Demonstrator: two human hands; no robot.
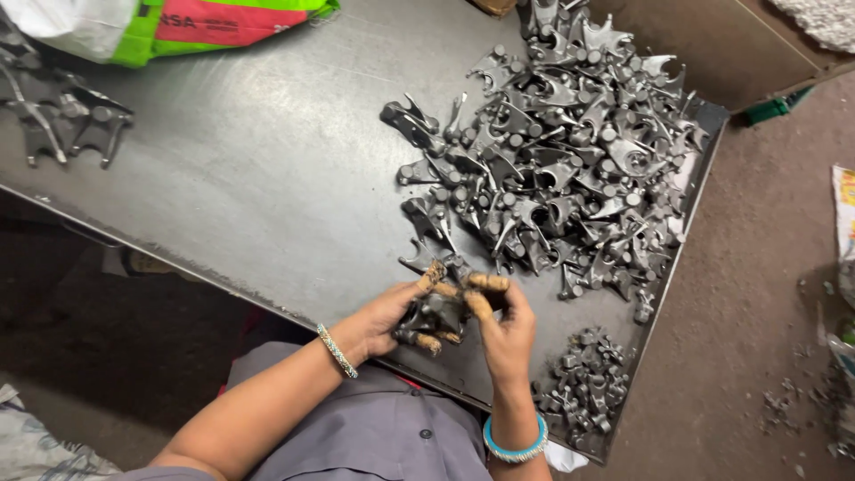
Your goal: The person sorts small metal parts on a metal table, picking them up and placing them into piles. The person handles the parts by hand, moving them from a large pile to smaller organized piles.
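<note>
Two hands: left hand and right hand both curl closed around one dark forked metal casting, at the near edge of the steel table.
Large pile: too many grey forked castings to count, far right corner.
Small pile: near right corner.

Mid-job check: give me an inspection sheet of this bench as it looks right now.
Surface: dark metal table, scuffed.
Job's things: grey metal fork part held in both hands.
Clutter: big heap of like parts; small pile at near corner; few parts far left.
Grippers: left hand and right hand both closed on the part, fingertips taped.
Cables: nothing seen.
Surroundings: green-and-red sack; dusty floor.
</note>
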